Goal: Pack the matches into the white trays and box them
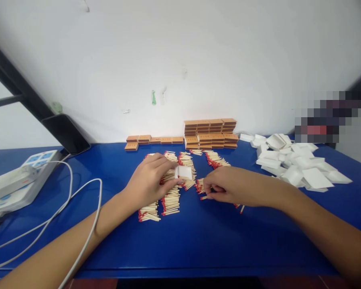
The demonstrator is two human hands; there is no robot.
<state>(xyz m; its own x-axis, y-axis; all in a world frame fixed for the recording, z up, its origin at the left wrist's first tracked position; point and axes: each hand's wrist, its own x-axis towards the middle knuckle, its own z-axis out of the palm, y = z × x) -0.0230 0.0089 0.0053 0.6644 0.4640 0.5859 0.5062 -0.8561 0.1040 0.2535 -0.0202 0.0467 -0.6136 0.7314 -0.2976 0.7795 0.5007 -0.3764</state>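
Note:
My left hand point(152, 180) is closed on a small white matchbox tray point(184, 172), held just above rows of red-tipped matches point(171, 196) spread over the blue table point(198, 237). To its right, my right hand point(228, 186) pinches a few matches point(202, 192) from a small heap on the table. More matches point(215, 159) lie in bunches behind both hands.
Stacked brown matchbox sleeves point(210, 133) stand against the white wall, with a low row point(153, 140) to their left. A heap of white trays point(295, 162) lies at the right. A phone point(66, 133) leans at the back left; a power strip point(18, 180) and white cables point(78, 208) are on the left.

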